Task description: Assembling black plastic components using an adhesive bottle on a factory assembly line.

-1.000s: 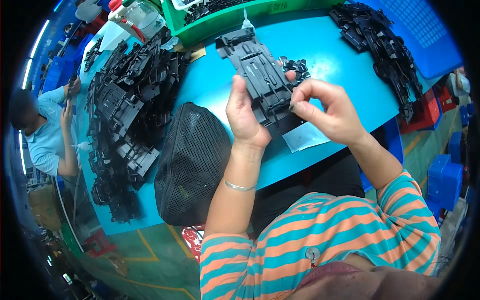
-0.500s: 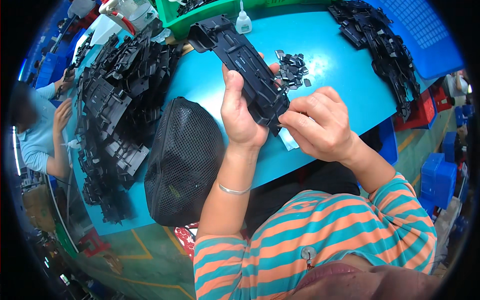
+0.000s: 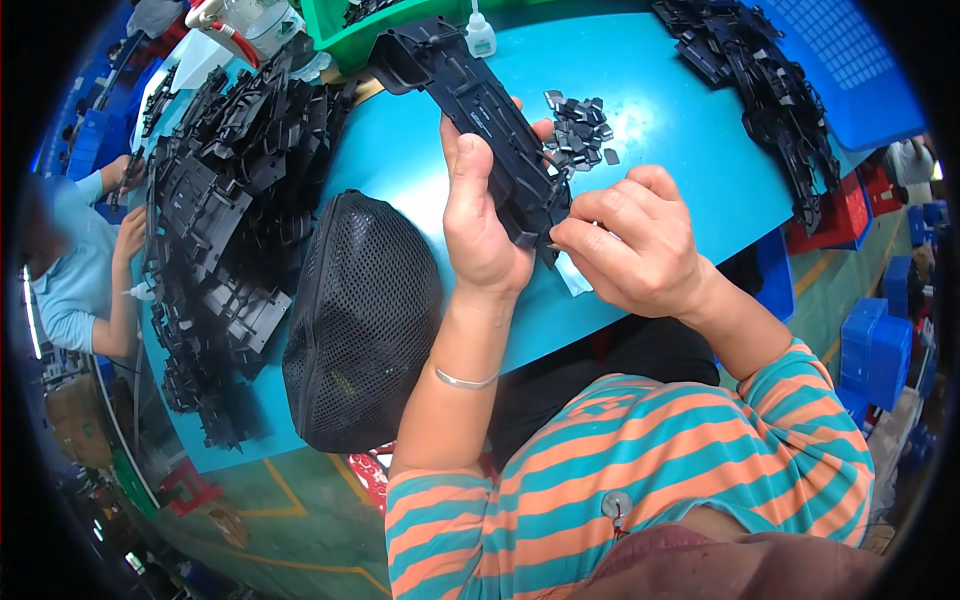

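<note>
Part (image 3: 490,125) held over the surface (image 3: 690,150)

The left hand (image 3: 485,235) curls under the part, thumb and fingertips at opposite edges. The right hand (image 3: 640,245) is pinched closed at the part's near end; whether it grips anything is unclear. Beyond are loose pieces (image 3: 577,132) and an upright bottle (image 3: 481,42).

The left hand (image 3: 485,235) curls with thumb (image 3: 470,165) raised, while the right hand (image 3: 645,245) bends inward, its fingertips (image 3: 565,235) pinched together.
</note>
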Available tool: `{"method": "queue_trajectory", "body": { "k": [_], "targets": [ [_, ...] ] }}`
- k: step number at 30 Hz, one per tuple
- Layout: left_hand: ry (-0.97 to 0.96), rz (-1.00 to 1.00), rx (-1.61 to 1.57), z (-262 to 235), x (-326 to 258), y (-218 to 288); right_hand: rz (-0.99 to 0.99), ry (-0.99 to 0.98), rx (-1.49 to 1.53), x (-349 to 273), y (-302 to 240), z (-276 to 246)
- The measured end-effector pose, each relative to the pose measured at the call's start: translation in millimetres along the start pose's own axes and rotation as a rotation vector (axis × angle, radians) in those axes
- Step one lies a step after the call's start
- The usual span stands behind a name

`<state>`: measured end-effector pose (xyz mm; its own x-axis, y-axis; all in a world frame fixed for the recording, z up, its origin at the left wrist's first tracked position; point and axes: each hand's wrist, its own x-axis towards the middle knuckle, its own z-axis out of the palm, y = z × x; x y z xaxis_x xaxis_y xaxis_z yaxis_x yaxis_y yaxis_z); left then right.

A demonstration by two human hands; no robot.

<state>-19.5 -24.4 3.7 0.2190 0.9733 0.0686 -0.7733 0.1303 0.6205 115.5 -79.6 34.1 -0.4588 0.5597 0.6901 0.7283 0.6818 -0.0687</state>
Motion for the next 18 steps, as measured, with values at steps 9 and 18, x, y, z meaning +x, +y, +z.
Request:
{"method": "queue_trajectory", "body": {
  "k": [9,18],
  "targets": [
    [-0.002,0.042,0.085,0.6,-1.1,-1.4,-0.018,-0.020,-0.021,-3.7,-0.5,2.0],
    [0.002,0.065,0.131,4.2,-4.3,-5.2,-0.011,-0.019,-0.019,-5.5,-1.6,6.2]
  ]
}}
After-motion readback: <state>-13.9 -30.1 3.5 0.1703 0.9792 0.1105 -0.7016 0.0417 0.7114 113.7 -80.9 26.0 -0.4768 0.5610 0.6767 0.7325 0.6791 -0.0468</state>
